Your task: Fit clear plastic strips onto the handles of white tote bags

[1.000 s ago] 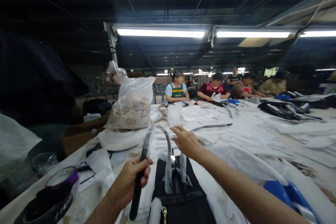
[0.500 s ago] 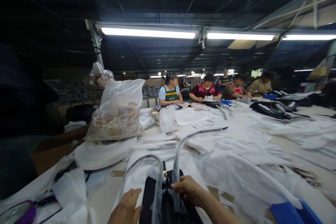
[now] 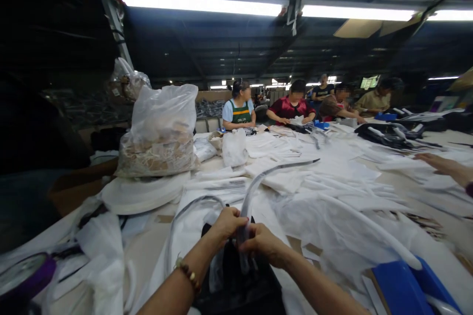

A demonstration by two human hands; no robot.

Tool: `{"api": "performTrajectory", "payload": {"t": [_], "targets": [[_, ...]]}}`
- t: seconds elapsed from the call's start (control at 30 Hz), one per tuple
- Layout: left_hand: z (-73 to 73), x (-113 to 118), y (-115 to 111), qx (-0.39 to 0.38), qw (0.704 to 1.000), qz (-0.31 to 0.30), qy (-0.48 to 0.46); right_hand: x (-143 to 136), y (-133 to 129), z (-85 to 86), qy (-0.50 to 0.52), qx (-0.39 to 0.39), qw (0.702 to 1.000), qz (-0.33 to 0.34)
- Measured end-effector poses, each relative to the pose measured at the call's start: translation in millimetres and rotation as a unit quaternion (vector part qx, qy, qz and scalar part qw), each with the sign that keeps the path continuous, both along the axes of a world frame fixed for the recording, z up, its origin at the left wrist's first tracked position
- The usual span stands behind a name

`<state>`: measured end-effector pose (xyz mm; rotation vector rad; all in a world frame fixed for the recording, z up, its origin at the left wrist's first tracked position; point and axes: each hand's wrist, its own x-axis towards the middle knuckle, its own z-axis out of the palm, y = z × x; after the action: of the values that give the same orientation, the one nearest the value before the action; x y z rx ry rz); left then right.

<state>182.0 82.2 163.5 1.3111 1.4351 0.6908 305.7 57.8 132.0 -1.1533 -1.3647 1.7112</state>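
A black bag [image 3: 254, 290] lies on the table right in front of me, partly hidden under my forearms. From it rises a long strap [image 3: 254, 188] in a cloudy plastic wrap, curving up and away to the right. My left hand [image 3: 229, 222] pinches the strap from the left, its fingers closed. On the other side my right hand [image 3: 264, 243] grips the same strap a little lower, thumb and fingers closed on it. A second plastic-wrapped strap [image 3: 192, 203] loops to the left of the bag.
Left stand a large clear plastic bag [image 3: 158, 130] and a white roll [image 3: 144, 194]. A purple-rimmed roll [image 3: 27, 275] lies front left, a blue holder [image 3: 402, 285] front right. A co-worker's hand [image 3: 439, 163] reaches in from the right. Several people sit across the table.
My left hand has moved from the bag's left side up to the strap and closed on it. A co-worker's hand has appeared at the right. The view has tilted down.
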Motion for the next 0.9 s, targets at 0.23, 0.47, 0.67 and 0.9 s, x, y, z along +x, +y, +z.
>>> {"api": "performTrajectory", "payload": {"t": [0.23, 0.47, 0.67, 0.9], "targets": [[-7.9, 2.0, -4.2, -0.002, 1.000, -0.004, -0.026, 10.7, -2.1, -8.6, -0.042, -0.010, 0.998, 0.049], [-13.7, -4.5, -13.2, 0.000, 0.999, -0.020, -0.046, 2.0, -9.0, -7.0, -0.197, -0.014, 0.979, 0.052], [-22.6, 3.3, -13.4, 0.019, 1.000, 0.004, -0.005, -3.6, -16.3, -7.9, -0.292, -0.012, 0.956, 0.024], [-27.0, 17.4, -0.7, 0.035, 0.998, 0.033, 0.035, -6.0, -17.9, -11.6, -0.280, -0.005, 0.960, -0.002]]}}
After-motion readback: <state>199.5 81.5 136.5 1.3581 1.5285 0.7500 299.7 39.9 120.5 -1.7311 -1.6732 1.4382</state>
